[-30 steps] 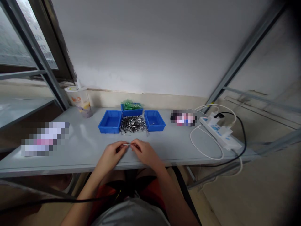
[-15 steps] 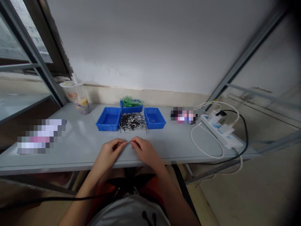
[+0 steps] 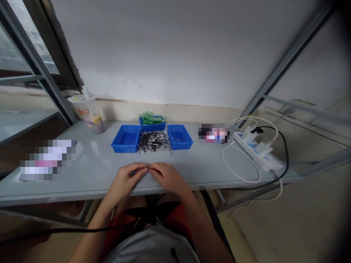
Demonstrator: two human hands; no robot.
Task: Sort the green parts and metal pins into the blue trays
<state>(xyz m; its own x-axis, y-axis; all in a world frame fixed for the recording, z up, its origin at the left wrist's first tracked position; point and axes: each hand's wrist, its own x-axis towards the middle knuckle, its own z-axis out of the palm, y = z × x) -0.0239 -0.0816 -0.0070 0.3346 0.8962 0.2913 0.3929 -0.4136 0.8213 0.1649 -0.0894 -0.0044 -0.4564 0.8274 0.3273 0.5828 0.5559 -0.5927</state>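
Note:
Just in front of the metal pile, my left hand [image 3: 126, 179] and my right hand [image 3: 168, 176] meet at the fingertips. Both are closed in a pinch on one small metal pin [image 3: 148, 168], mostly hidden by the fingers. Beyond them lies a heap of thin, silvery metal pins [image 3: 155, 141], some with dark parts. To its left stands a blue tray [image 3: 125, 149]. Another blue tray [image 3: 182, 146], on the right, has a few small pins inside. Behind the heap, a third blue tray [image 3: 153, 128] holds green plastic pieces [image 3: 149, 118].
A plastic drink cup [image 3: 91, 115] stands at the back left of the grey table [image 3: 90, 171]. On the right lie a white power strip [image 3: 257, 151] with plugs and looping cables. Blurred-out flat items lie left [image 3: 48, 160] and right [image 3: 214, 133]. Metal posts frame the table.
My fingertips have come closer together, covering more of the pin. My right hand has shifted slightly left and down; the trays and heap have stayed put.

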